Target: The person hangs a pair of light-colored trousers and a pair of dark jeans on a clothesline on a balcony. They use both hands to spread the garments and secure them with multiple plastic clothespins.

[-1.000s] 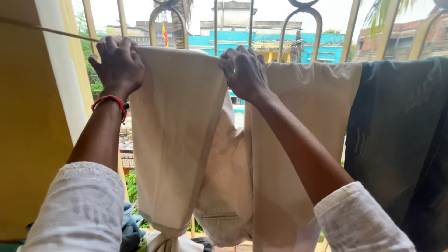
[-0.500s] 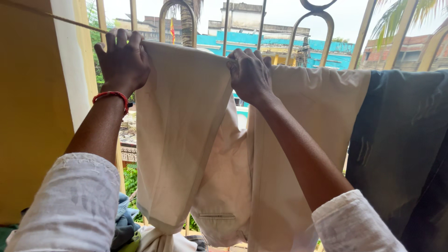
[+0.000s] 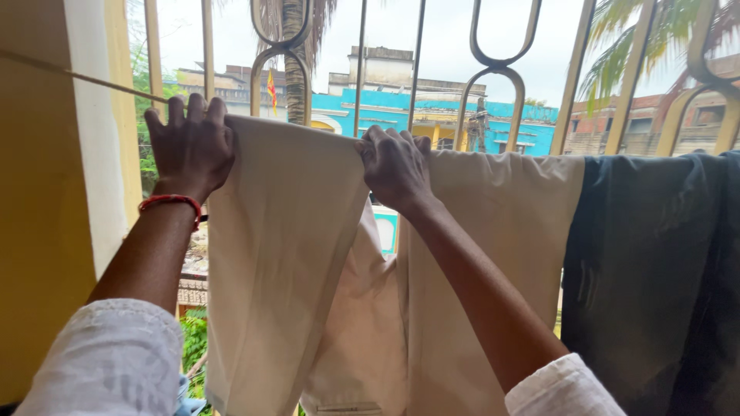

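Note:
A pair of cream trousers (image 3: 285, 254) hangs folded over a thin clothesline (image 3: 85, 78) in front of a barred window. My left hand (image 3: 189, 146) grips the left top edge of the near trouser leg on the line; a red thread band circles that wrist. My right hand (image 3: 395, 166) grips the cloth at the top where the two legs meet. The second leg (image 3: 501, 254) hangs to the right of my right arm. Both arms wear white sleeves.
A dark garment (image 3: 655, 270) hangs on the same line at the right, touching the cream cloth. Metal window bars (image 3: 493, 85) stand just behind the line. A yellow wall (image 3: 38, 231) closes the left side. Buildings and palm trees show outside.
The view has tilted upward, so hands and line sit lower in frame. Both hands keep their grip on the cream trousers; the bundle of clothes below has nearly dropped out of view.

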